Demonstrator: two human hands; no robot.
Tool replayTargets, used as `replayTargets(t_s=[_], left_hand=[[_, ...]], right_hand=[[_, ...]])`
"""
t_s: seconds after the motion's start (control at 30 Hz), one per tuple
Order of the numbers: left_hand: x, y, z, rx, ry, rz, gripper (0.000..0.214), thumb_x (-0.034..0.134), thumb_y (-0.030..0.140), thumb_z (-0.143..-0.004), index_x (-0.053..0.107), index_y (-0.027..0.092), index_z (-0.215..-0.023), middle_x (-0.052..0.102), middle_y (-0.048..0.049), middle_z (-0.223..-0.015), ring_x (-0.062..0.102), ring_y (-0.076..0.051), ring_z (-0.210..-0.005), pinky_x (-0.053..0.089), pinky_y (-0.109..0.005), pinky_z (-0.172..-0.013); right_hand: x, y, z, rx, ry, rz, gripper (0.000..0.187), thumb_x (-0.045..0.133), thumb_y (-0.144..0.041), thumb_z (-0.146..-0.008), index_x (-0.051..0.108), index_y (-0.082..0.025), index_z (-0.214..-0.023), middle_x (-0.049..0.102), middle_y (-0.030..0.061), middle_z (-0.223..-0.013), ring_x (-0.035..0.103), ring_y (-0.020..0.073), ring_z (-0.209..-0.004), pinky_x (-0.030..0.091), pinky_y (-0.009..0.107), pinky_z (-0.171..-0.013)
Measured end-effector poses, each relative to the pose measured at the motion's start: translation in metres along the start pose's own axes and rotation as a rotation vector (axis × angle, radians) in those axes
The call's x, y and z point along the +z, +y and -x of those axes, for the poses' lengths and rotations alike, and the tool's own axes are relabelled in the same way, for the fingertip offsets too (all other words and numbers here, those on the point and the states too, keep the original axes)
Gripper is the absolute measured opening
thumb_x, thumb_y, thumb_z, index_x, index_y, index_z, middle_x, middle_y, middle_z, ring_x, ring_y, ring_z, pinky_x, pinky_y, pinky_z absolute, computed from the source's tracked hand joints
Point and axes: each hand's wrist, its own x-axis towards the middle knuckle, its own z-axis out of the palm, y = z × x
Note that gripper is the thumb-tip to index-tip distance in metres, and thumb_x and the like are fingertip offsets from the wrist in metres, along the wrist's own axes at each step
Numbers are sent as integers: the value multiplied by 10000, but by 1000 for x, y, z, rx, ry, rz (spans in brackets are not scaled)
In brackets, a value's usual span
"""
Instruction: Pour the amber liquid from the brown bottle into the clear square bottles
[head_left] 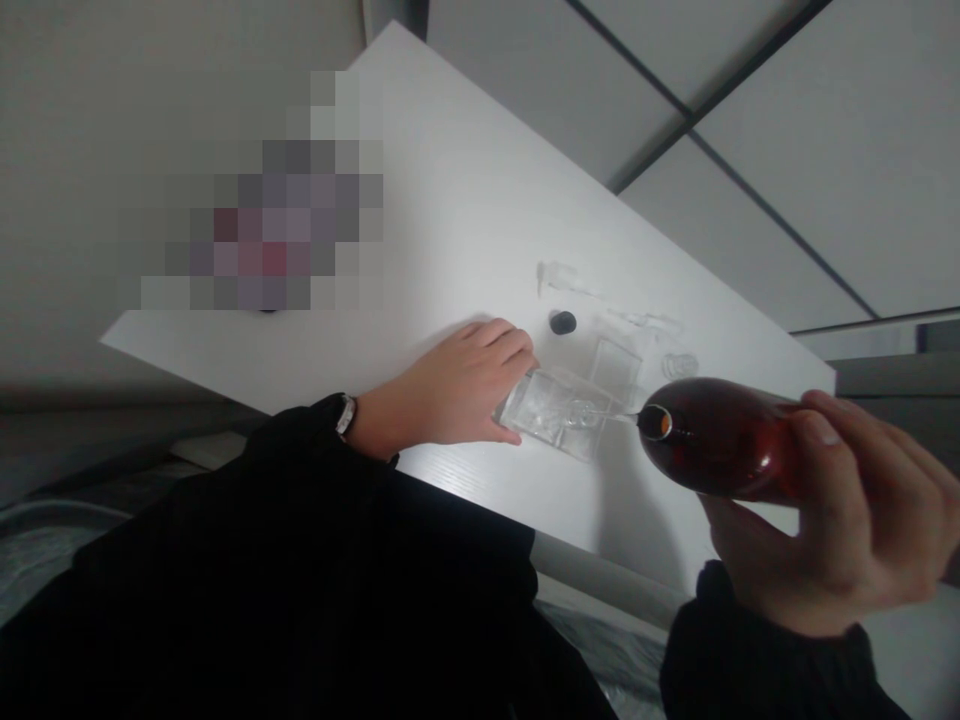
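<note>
Left fingers wrap a clear glass container; right fingers grip a dark red bottle tilted just beside it; a black cap sits past the left fingertips.

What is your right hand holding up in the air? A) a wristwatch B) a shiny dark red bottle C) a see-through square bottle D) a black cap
B. The right hand wraps its fingers around the shiny dark red bottle, which is lifted off the white table and tilted toward the clear square bottle under the left hand.
</note>
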Motion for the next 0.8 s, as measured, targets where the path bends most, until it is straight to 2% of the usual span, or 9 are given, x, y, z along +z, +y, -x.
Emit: replayTargets(t_s=[0.17, 0.33, 0.47, 0.63, 0.8], left_hand=[[-1, 0, 0, -2, -21, -5, 681, 869, 588, -822, 652, 91, -1234, 675, -173, -1299, 581, -349, -1215, 433, -440, -1065], [-2, 0, 0, -10, -17, -7, 657, 852, 589, -841, 646, 111, -1243, 673, -166, -1303, 580, -342, -1211, 428, -432, -1062], [-2, 1, 0, -12, -30, 2, 669, 861, 580, -833, 652, 89, -1237, 672, -175, -1307, 578, -346, -1223, 431, -441, -1071], [-2, 1, -1, -10, -38, -18, 669, 853, 589, -838, 654, 90, -1236, 674, -166, -1306, 573, -343, -1219, 440, -436, -1063], [-2, 1, 0, -6, -29, -26, 649, 837, 579, -852, 650, 93, -1239, 671, -168, -1310, 576, -346, -1235, 447, -440, -1078]], right_hand=[[0, 0, -1, 12, 31, 1, 1025, 916, -22, -684, 553, -354, -1584, 724, 65, -1432, 774, 409, -1140, 631, 556, -929], [-3, -1, 0, -2, -9, -8, 1033, 924, -28, -691, 532, -317, -1603, 712, 103, -1455, 755, 425, -1180, 623, 565, -951], [-2, 1, 1, 3, -9, 7, 1003, 897, -55, -730, 514, -346, -1611, 703, 70, -1471, 760, 416, -1174, 638, 576, -926], [1, 4, 3, -43, -20, -33, 991, 931, -135, -721, 521, -277, -1612, 713, 119, -1450, 754, 433, -1173, 653, 604, -926], [0, 0, 2, -15, -65, -76, 1024, 927, -108, -714, 497, -267, -1630, 690, 131, -1476, 740, 439, -1166, 646, 625, -931]])
